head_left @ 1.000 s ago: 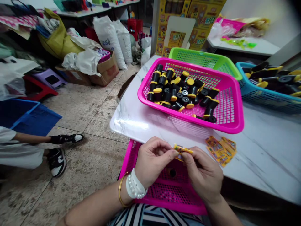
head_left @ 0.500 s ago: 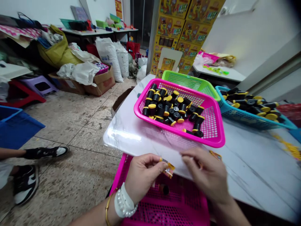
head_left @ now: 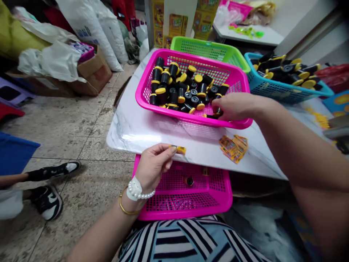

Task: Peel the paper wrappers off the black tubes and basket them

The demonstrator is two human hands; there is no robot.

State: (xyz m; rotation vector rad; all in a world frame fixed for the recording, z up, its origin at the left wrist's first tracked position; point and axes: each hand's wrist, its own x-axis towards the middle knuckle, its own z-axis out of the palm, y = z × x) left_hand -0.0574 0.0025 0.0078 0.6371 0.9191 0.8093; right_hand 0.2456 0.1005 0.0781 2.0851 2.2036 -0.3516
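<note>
Pinched in my left hand [head_left: 155, 163], over the table's front edge, is a small yellow printed label [head_left: 180, 149]. My right hand [head_left: 234, 105] reaches over the near right side of the upper pink basket [head_left: 188, 117]. Its fingers curl around a small black canister [head_left: 217, 110], partly hidden by them. Many more black canisters with yellow caps [head_left: 198, 78] lie jumbled in that basket. On the white table, a loose pile of orange-yellow labels [head_left: 233, 147] lies below my right forearm. A lower pink basket [head_left: 188, 211], beneath the table edge, holds a dark canister [head_left: 189, 181] and a yellowish piece [head_left: 205, 170].
Behind the pink basket stands a green basket [head_left: 218, 46]. A blue basket [head_left: 289, 91] heaped with black and yellow pieces is at right. Cardboard boxes [head_left: 94, 74] and white sacks [head_left: 89, 29] stand on the floor. Another person's shoes [head_left: 50, 202] show at left.
My right hand has moved from near the left hand, forward into the upper pink basket. The label pile is now uncovered. My left hand still holds its label. The view has tilted down.
</note>
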